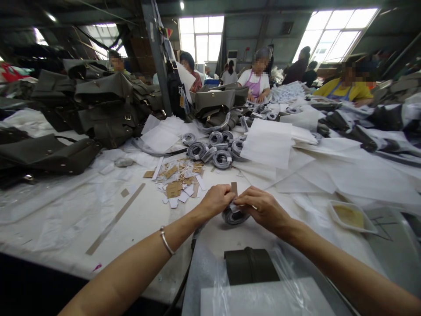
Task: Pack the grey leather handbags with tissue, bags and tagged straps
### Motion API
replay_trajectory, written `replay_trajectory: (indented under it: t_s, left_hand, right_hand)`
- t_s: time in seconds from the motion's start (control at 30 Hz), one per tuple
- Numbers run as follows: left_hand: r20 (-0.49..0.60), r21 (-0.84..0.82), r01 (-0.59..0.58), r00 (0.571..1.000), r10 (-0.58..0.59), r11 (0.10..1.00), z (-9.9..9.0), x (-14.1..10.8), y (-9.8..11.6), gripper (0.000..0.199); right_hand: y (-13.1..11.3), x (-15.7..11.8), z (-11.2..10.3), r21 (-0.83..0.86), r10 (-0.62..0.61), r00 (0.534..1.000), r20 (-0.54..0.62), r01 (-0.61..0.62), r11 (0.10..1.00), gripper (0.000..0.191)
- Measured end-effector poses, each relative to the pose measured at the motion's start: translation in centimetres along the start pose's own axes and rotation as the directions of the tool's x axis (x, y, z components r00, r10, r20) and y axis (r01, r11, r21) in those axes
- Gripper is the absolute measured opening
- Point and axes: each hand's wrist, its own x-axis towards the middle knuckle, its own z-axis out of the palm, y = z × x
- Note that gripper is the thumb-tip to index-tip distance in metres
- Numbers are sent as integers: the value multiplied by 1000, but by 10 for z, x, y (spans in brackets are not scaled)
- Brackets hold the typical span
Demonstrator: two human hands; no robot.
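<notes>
A coiled dark strap in clear plastic (pixel 234 217) is held just above the table, beneath my two hands. My left hand (pixel 215 201) is closed, its fingertips pinched at the coil's upper left. From the right, my right hand (pixel 265 206) pinches the top of the same coil with thumb and fingers. A short brown strip (pixel 233 188) stands up between the fingertips; which hand grips it I cannot tell. Closer to me, a dark olive bag piece (pixel 251 266) lies under clear plastic, partly covered by a white sheet (pixel 266 298).
Several wrapped coils (pixel 222 159) lie beyond my hands, beside a heap of cardboard tags (pixel 174 188). White sheets (pixel 268 140) spread rightward, near a plastic tray (pixel 350 217). A long brown strip (pixel 115 219) and dark bags (pixel 105 109) are leftward. Several people work farther back.
</notes>
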Motion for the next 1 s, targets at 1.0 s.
replay_trajectory:
  t_s: [1.0]
  left_hand:
    - [194,-57,-12,981,23,998,13,-51,25,22]
  right_hand:
    - [-18,-20,-14,565,600,633,490,-754,334,29]
